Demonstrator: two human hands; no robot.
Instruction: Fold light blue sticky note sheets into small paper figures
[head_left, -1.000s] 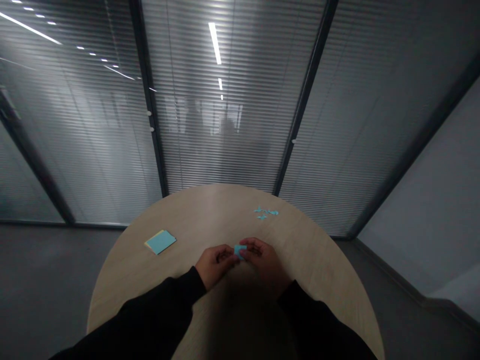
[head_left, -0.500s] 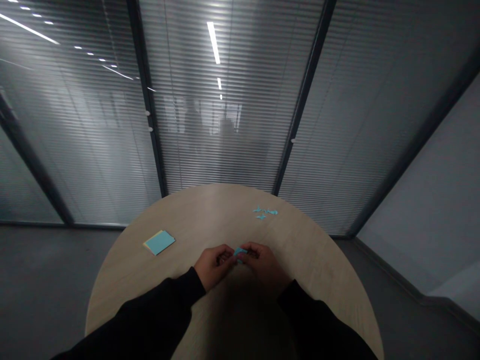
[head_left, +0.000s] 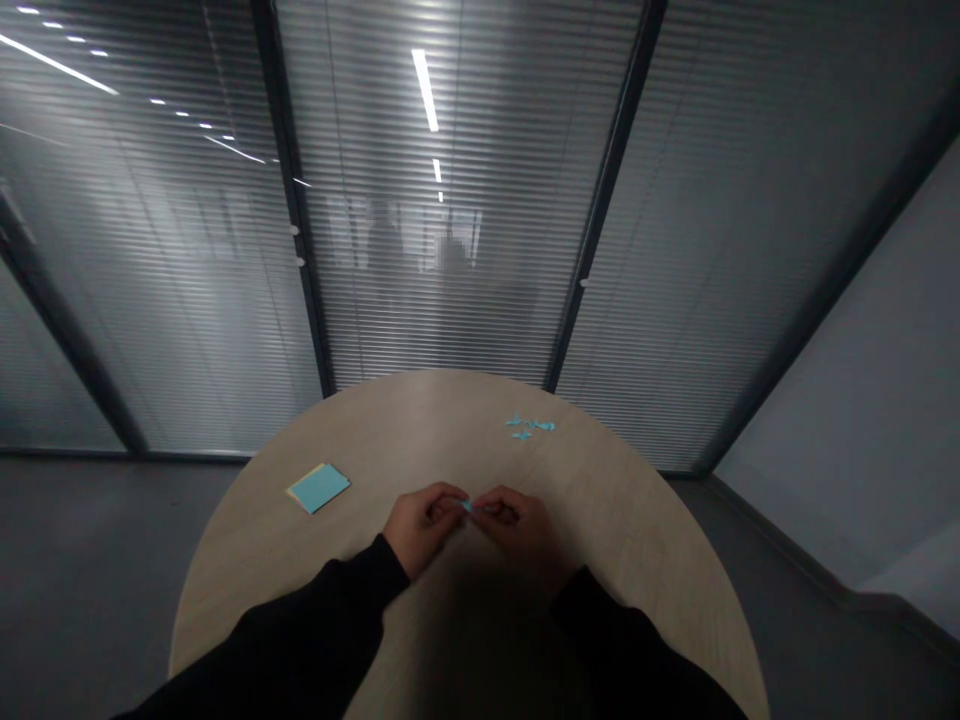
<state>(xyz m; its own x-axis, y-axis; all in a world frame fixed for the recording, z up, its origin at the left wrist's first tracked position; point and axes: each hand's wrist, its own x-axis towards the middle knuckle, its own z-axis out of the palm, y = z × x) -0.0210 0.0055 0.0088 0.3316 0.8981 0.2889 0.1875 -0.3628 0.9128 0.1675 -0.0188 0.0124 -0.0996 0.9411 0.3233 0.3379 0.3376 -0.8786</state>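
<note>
A small piece of blue paper is pinched between my two hands, just above the near middle of the round table. My left hand grips its left side with thumb and fingertips. On the other side, the fingertips of my right hand press together on it. Most of the paper is hidden by the fingers, so its folds cannot be made out. Farther off to the right lie several small folded blue paper pieces. To the left rests a stack of square paper sheets, blue on top with a yellow edge showing.
The round wooden table has its curved far edge close to a glass partition with blinds. Dim figures show behind the blinds. A pale wall stands at the right.
The blue paper shows less between my fingers than before. My right hand's fingertips have shifted slightly left, and both hands now pinch the paper from opposite sides.
</note>
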